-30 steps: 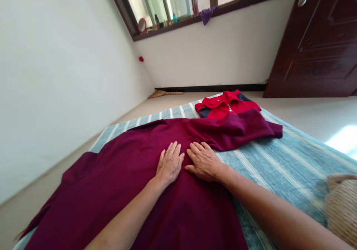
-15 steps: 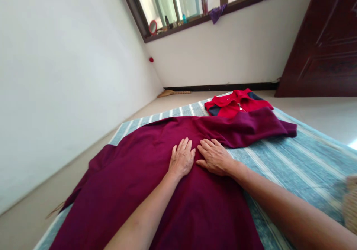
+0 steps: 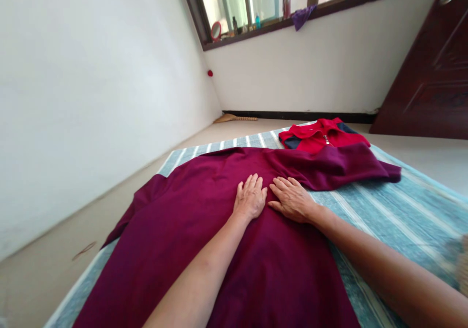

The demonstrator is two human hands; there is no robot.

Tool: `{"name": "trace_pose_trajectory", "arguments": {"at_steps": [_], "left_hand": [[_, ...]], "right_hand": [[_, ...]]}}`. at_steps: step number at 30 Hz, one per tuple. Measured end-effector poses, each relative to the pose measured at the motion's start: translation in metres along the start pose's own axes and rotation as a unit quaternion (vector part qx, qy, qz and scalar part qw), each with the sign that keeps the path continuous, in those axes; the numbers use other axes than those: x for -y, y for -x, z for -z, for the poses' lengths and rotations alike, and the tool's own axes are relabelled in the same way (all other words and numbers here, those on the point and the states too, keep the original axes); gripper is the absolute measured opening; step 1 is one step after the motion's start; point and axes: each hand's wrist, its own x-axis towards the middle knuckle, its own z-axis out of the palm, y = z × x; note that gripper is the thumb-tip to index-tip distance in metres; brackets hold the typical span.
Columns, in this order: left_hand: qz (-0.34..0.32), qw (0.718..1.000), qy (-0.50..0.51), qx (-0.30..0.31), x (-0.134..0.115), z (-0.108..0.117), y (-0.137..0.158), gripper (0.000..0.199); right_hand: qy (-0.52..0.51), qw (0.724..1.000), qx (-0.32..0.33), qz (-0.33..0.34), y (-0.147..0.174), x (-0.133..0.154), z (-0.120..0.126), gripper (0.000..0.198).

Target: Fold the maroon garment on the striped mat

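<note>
A dark maroon long-sleeved garment (image 3: 190,221) lies spread out in front of me, one sleeve stretched to the right and the other hanging toward the left edge. My left hand (image 3: 250,196) rests flat on its upper middle, fingers extended. Close beside it, my right hand (image 3: 290,199) also lies palm down on the cloth, its fingers stretched and thumb pointing left. Neither hand grips the fabric. Beyond the right sleeve sits a folded red and navy zip-up jacket (image 3: 310,135), partly covered by that sleeve.
Under the garments is a blue and white striped sheet (image 3: 398,216). A white wall (image 3: 91,74) stands to the left. A small broom (image 3: 234,118) lies on the floor by the far corner. Bottles and a round mirror (image 3: 216,30) line the windowsill. A dark red door (image 3: 431,74) is at right.
The view has shifted, so everything appears a little farther right. Both hands remain flat on the garment in nearly the same place.
</note>
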Motion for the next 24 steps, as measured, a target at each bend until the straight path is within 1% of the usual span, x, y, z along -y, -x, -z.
{"name": "trace_pose_trajectory", "arguments": {"at_steps": [4, 8, 11, 13, 16, 19, 22, 24], "left_hand": [[0.001, 1.000, 0.006, 0.006, -0.001, 0.001, 0.000, 0.049], [-0.001, 1.000, 0.002, -0.006, -0.001, 0.001, 0.000, 0.048], [-0.001, 1.000, 0.003, -0.011, -0.001, 0.001, 0.000, 0.046], [-0.001, 1.000, 0.002, -0.009, -0.001, 0.001, -0.001, 0.046], [-0.001, 1.000, 0.003, -0.004, -0.001, 0.002, -0.001, 0.047], [0.000, 1.000, 0.008, -0.003, -0.001, 0.002, -0.001, 0.048], [0.002, 1.000, 0.011, -0.006, -0.002, 0.002, -0.001, 0.047], [0.002, 1.000, 0.009, -0.006, -0.002, 0.003, 0.000, 0.047]], "right_hand": [[0.009, 1.000, 0.003, 0.004, 0.001, 0.000, 0.000, 0.052], [0.019, 1.000, 0.009, 0.009, -0.001, 0.000, 0.002, 0.052], [0.033, 0.999, 0.014, 0.006, -0.002, 0.003, 0.006, 0.050], [0.046, 0.999, 0.004, 0.002, 0.000, 0.008, 0.011, 0.050], [0.053, 0.998, -0.015, 0.001, 0.012, 0.026, 0.021, 0.047], [0.037, 0.999, -0.009, -0.008, 0.033, 0.049, 0.026, 0.039], [0.019, 0.999, 0.003, -0.031, 0.053, 0.066, 0.022, 0.041], [0.005, 0.999, 0.001, -0.046, 0.063, 0.070, 0.015, 0.044]]}}
